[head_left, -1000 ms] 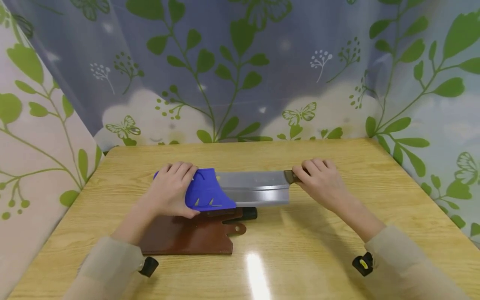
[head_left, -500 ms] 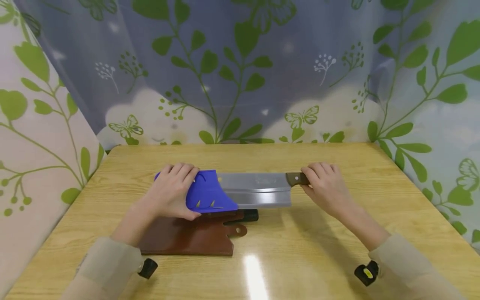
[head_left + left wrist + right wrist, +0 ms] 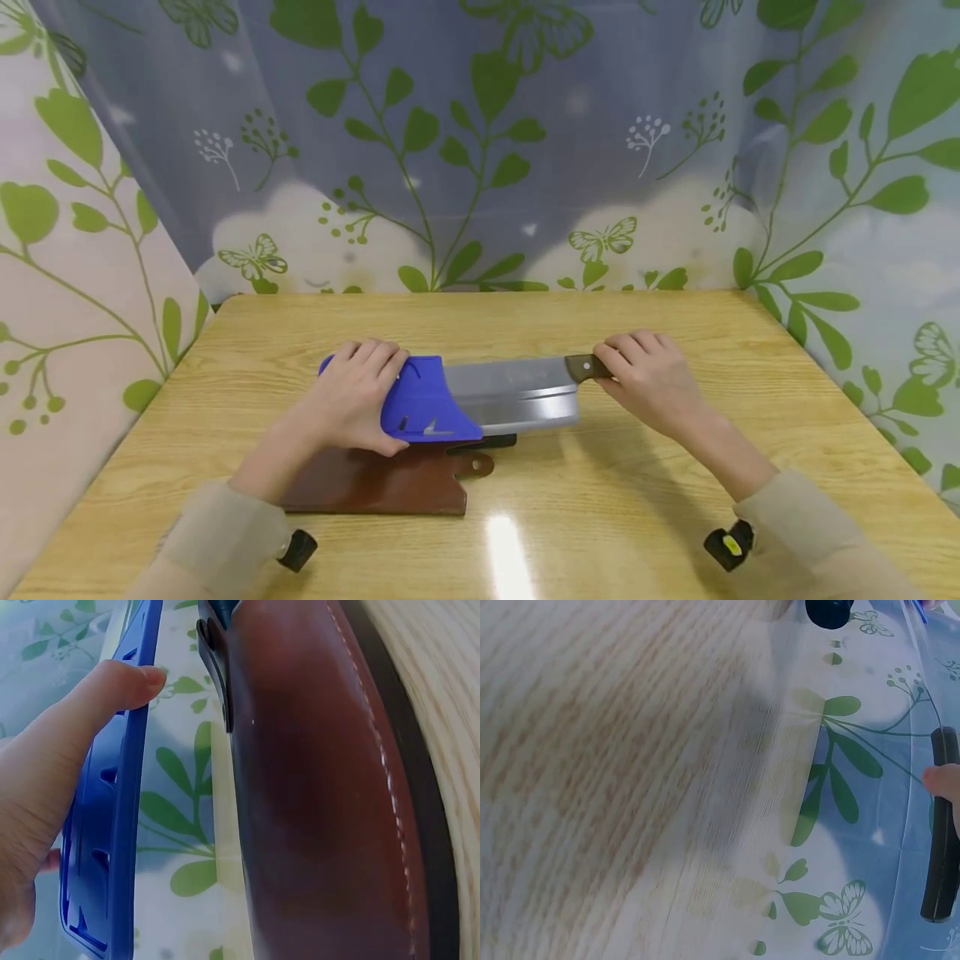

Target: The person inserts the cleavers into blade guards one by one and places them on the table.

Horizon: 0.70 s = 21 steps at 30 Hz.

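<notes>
A cleaver [image 3: 517,398] is held above the table, the front of its wide steel blade inside a blue blade sheath [image 3: 431,404]. My left hand [image 3: 352,400] grips the sheath, thumb on its near edge and fingers over the far edge. In the left wrist view the thumb presses the rim of the blue sheath [image 3: 112,825]. My right hand [image 3: 648,379] holds the cleaver's brown handle [image 3: 585,367]; that handle [image 3: 941,855] looks dark in the right wrist view. The blade's covered end is hidden.
Beneath the left hand a brown leather sheath [image 3: 382,485] with pale stitching lies on the wooden table [image 3: 615,533]. A black handle [image 3: 498,442] sticks out of it to the right. A leaf-patterned curtain [image 3: 480,167] hangs behind the table.
The blue sheath and cleaver have dropped slightly, and the cleaver now tilts with its handle end higher. My right hand sits a little farther back along the handle than one second ago.
</notes>
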{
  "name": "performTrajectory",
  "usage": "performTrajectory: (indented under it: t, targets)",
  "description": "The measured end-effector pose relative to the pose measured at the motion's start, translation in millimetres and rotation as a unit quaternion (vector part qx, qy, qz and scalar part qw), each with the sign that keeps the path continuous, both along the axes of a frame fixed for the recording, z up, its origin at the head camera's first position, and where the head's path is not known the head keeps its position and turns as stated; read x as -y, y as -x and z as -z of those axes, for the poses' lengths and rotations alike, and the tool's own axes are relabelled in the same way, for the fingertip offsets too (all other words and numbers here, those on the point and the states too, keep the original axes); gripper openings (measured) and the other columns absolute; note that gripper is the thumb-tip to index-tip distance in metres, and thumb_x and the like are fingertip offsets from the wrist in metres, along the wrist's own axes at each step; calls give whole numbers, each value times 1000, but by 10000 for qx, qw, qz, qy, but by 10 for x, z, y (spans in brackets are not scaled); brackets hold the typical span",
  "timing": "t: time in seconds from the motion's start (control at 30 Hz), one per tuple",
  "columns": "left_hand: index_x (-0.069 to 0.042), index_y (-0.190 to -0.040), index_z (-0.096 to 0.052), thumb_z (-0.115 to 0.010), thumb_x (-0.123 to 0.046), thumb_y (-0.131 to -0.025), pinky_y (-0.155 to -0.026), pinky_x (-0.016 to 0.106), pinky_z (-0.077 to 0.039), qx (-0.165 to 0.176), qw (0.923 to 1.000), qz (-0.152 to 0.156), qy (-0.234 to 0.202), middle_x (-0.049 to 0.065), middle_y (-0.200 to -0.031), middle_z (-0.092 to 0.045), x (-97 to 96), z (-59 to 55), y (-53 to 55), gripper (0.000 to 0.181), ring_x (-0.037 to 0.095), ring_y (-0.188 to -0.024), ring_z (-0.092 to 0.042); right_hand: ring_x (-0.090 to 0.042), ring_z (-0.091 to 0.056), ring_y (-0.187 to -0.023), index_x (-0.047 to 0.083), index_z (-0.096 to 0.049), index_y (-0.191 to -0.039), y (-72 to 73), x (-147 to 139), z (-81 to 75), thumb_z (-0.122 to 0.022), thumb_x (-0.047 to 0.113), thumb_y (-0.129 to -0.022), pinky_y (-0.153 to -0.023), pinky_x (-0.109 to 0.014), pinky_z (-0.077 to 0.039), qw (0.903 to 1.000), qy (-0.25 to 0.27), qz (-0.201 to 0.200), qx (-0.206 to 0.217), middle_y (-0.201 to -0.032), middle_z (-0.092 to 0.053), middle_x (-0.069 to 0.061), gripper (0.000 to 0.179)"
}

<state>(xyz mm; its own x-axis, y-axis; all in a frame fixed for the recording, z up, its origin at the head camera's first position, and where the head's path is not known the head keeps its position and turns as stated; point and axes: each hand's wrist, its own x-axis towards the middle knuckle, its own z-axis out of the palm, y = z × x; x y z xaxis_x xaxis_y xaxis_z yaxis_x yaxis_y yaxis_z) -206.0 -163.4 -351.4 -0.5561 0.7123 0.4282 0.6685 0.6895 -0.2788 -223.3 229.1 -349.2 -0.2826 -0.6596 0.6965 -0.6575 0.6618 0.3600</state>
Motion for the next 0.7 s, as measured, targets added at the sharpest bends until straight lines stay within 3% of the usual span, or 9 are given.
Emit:
performTrajectory:
  t: [0.17,0.7]
  targets:
    - [6,-120,-54,-67,-72,-47,-79,47,-39,-10,10000,-44,-32,18,-112,-53,-52,10,2,108,32,-101,-49,-30,-59,-74,5,-65,-92,-18,14,4,-86,19,-57,-61,-42,-49,9998,-214,43,-26,-85,-62,-10,43]
    - [6,-119,-54,-68,-72,-46,-78,47,-37,-12,9999,-46,-92,17,-111,-53,-142,-5,-1,108,32,-100,-48,-31,-61,-74,5,-66,-92,18,126,35,-86,18,-59,-62,-44,-49,9999,-56,-82,126,-87,-64,-11,41]
